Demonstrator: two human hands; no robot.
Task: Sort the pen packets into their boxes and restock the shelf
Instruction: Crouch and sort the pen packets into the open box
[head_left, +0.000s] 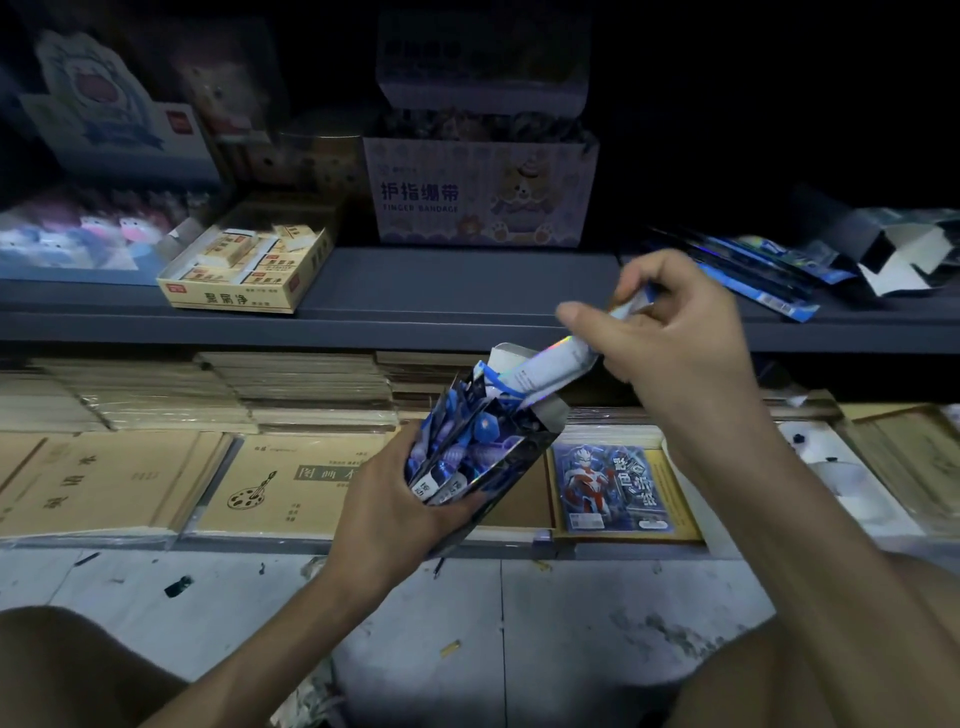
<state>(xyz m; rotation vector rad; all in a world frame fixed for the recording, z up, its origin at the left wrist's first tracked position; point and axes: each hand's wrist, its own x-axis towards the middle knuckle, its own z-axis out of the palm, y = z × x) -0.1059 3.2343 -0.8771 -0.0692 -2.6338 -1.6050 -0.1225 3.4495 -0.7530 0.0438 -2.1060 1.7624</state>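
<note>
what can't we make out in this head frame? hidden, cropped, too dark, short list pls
- Head view: the lower part of the box is covered by the left hand; packet count inside unreadable.
- Packet: upper end hidden in the right hand, print too blurred.
- Loose packets on the shelf: dark, overlapping, uncountable.
- Upper shelf area at right: black.

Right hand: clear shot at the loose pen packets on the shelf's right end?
Probably not yet: the right hand is closed on a packet half inside the box. The way to the loose packets looks open otherwise.
</note>
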